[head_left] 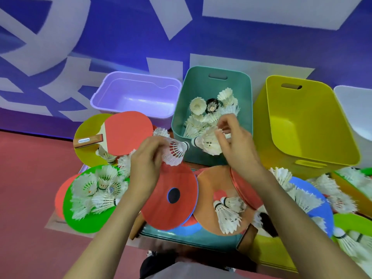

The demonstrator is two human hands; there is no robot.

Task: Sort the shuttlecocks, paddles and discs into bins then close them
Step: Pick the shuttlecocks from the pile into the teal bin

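Observation:
My left hand grips a white plastic shuttlecock just in front of the teal bin, which holds several shuttlecocks. My right hand holds a white feather shuttlecock over the teal bin's near edge. The purple bin at the back left and the yellow bin on the right hold nothing that I can see. A red paddle lies on a yellow disc. A red disc with a dark centre hole lies below my hands. More shuttlecocks sit on a green disc.
An orange disc and a blue disc carry loose shuttlecocks. A teal lid lies under the discs at the front. A white bin shows at the far right edge. The blue-and-white wall stands behind the bins; red floor lies left.

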